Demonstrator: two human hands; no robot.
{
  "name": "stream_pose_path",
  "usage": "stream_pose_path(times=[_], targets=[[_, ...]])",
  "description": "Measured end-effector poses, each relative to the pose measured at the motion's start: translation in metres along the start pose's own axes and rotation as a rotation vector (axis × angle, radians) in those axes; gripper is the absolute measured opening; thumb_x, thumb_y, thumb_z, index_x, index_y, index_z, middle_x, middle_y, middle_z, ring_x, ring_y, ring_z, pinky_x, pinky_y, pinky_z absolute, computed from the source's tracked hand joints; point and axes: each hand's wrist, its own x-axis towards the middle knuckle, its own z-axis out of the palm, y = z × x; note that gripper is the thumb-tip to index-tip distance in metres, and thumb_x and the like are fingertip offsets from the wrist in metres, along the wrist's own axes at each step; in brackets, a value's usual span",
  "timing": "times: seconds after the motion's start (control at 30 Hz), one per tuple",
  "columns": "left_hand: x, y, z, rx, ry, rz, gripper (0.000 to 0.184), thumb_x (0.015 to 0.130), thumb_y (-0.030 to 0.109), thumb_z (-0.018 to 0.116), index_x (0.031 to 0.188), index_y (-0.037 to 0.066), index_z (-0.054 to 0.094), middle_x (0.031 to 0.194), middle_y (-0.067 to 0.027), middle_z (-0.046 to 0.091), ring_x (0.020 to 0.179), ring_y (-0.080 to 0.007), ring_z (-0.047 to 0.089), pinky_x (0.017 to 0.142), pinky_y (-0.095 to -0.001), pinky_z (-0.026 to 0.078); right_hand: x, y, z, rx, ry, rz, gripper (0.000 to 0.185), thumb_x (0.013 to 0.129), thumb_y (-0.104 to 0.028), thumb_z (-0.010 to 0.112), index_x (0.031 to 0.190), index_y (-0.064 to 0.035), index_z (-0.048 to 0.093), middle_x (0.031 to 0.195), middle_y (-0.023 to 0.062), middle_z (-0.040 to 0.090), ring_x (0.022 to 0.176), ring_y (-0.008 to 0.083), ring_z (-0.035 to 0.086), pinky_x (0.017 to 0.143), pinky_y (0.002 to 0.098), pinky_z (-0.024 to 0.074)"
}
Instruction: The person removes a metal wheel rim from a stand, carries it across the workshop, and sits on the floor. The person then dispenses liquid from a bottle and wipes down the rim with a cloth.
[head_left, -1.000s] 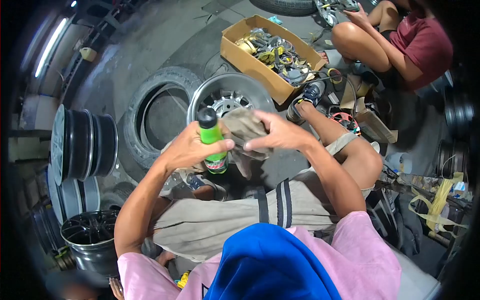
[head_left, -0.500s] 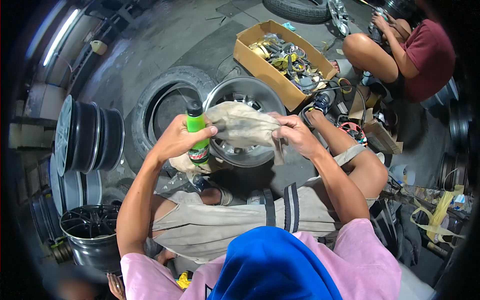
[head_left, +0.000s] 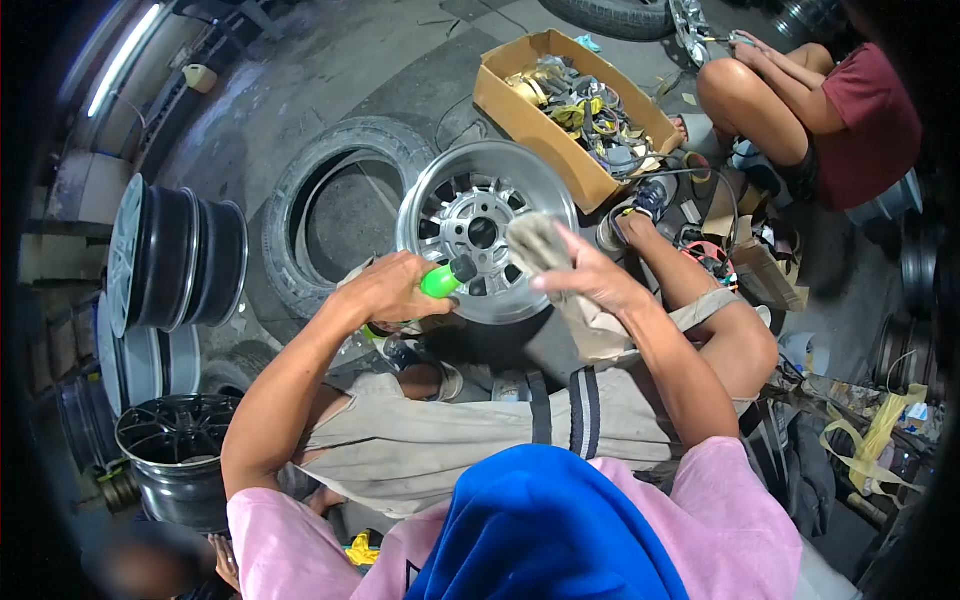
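Observation:
My left hand (head_left: 390,288) is wrapped round a green bottle (head_left: 440,281) with a black cap, tipped so the cap points right toward the wheel rim. In my right hand (head_left: 595,275) is a stained beige rag (head_left: 540,245), bunched at the fingers with its loose end hanging below. Both hands are above the near side of a silver wheel rim (head_left: 558,185), which lies face up on the floor. The rag covers the rim's right edge in part. Most of the bottle's body is hidden behind my left fingers.
A tyre (head_left: 285,215) lies left of the rim. Behind it stands a cardboard box (head_left: 580,178) full of assorted items. A person in a dark red shirt (head_left: 870,130) sits at the upper right. Stacked rims (head_left: 165,260) and a black rim (head_left: 180,500) stand at left.
The bottle has gone from upright to tipped over toward the right. My left hand has let go of the rag, which my right hand has bunched and moved aside, uncovering the rim's centre.

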Motion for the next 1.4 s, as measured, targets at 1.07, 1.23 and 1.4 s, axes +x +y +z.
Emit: stream_pose_path(times=[1.07,1.23,1.4], targets=[[0.002,-0.001,0.019,0.362,0.046,-0.026,0.037,0.074,0.038,0.074,0.091,0.005,0.077,0.082,-0.0250,0.072,0.081,-0.0434,0.070,0.079,-0.0493,0.057,0.005,0.036,0.000,0.133,-0.027,0.385,0.045,0.090,-0.011,0.067,0.134,-0.0010,0.063,0.106,0.0058,0.074,0.070,0.0095,0.066,0.057,0.0255,0.0534],[-0.004,-0.012,0.028,0.107,0.036,0.112,0.035,0.079,0.033,0.079,0.098,0.004,0.074,0.085,-0.0228,0.073,0.085,-0.0440,0.070,0.078,-0.0492,0.056,0.005,0.023,0.015,0.135,-0.004,0.452,0.047,0.089,-0.008,0.068,0.135,-0.0007,0.062,0.104,0.0080,0.074,0.068,0.0099,0.066,0.055,0.0254,0.0529],[-0.014,-0.021,0.037,-0.009,-0.007,0.157,0.035,0.083,0.034,0.080,0.102,0.006,0.072,0.092,-0.0202,0.074,0.091,-0.0428,0.069,0.080,-0.0491,0.054,0.013,0.041,0.023,0.126,-0.113,0.455,0.052,0.092,-0.009,0.065,0.143,0.0006,0.056,0.111,0.0065,0.073,0.083,0.0089,0.069,0.067,0.0243,0.0568]])
